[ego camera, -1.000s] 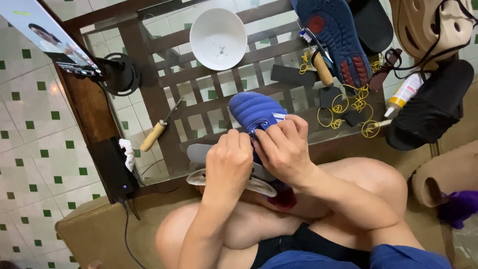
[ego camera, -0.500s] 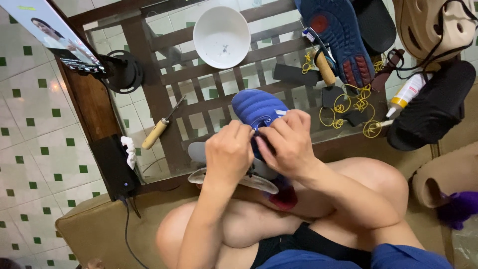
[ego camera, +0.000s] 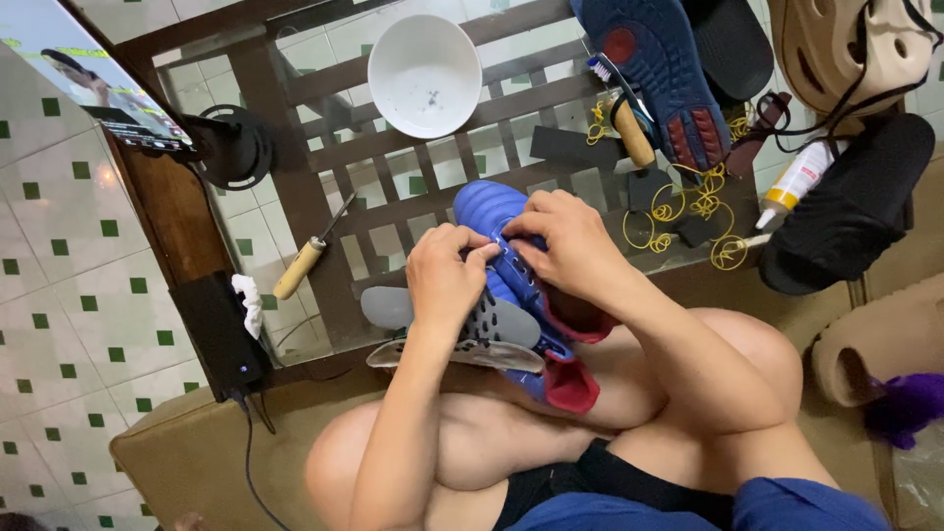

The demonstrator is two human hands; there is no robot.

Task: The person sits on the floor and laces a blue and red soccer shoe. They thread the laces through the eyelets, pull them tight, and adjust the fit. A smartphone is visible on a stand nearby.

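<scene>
We are tipping the blue shoe (ego camera: 497, 221) sideways between our hands, baring its red-lined heel below the right hand (ego camera: 570, 246). Both the left hand (ego camera: 447, 275) and the right are pinching at its lacing, fingertips meeting, compared with a moment ago.

Shoe (ego camera: 492, 211) on lap, before bowl (ego camera: 425, 62)

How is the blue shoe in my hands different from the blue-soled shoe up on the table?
The blue shoe is held in both hands, left hand and right hand, over the lap; the blue-soled shoe lies untouched on the glass table. The held shoe shows its ribbed blue toe and red lining; the table one lies sole up, showing red tread patches. Both are mainly blue with red parts.
</scene>
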